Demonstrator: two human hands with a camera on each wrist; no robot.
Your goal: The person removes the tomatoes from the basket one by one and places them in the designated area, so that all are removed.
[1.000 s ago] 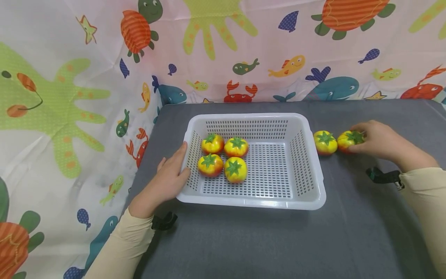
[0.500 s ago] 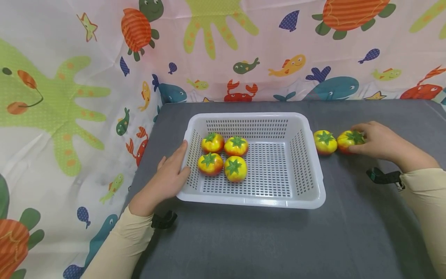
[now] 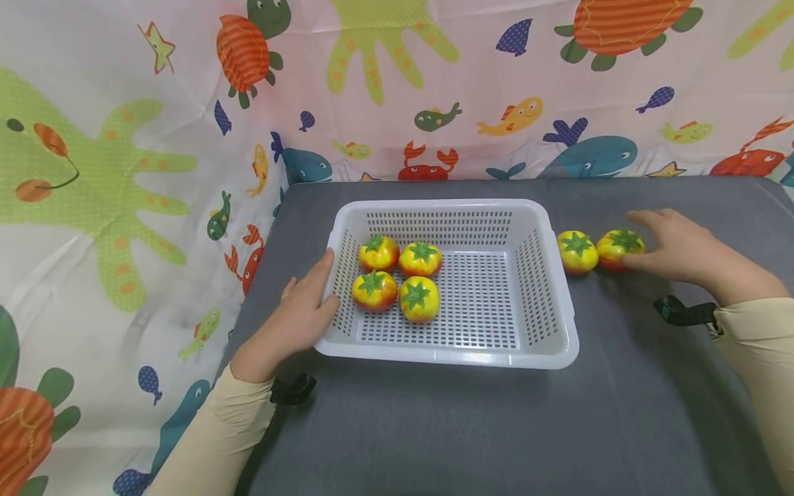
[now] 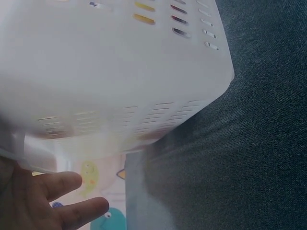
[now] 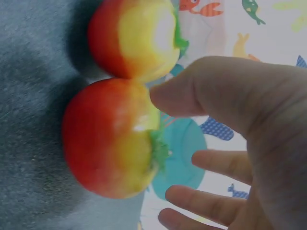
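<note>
My left hand (image 3: 302,313) rests against the left rim of a white perforated plastic basket (image 3: 446,362), its fingers extended. In the left wrist view two straight fingers (image 4: 72,211) show beside the basket's wall (image 4: 115,72). Several yellow-and-red tomatoes with green star-shaped tops, such as the front one (image 3: 419,300), sit in the basket's left half. Outside its right wall, one tomato (image 3: 577,253) stands beside another tomato (image 3: 614,251) on the table. My right hand (image 3: 679,251) is at the right-hand tomato, fingers spread. In the right wrist view the thumb (image 5: 177,98) overlaps that tomato's edge (image 5: 108,139); contact is unclear.
Dark grey cloth covers the table (image 3: 434,434). A curtain (image 3: 384,83) printed with sea animals hangs along the back and left sides. Black straps (image 3: 682,313) circle both wrists, below beige sleeves.
My right hand has let go of the right-hand tomato and spread its fingers, drawing slightly back to the right. My left hand has stayed at the basket's rim.
</note>
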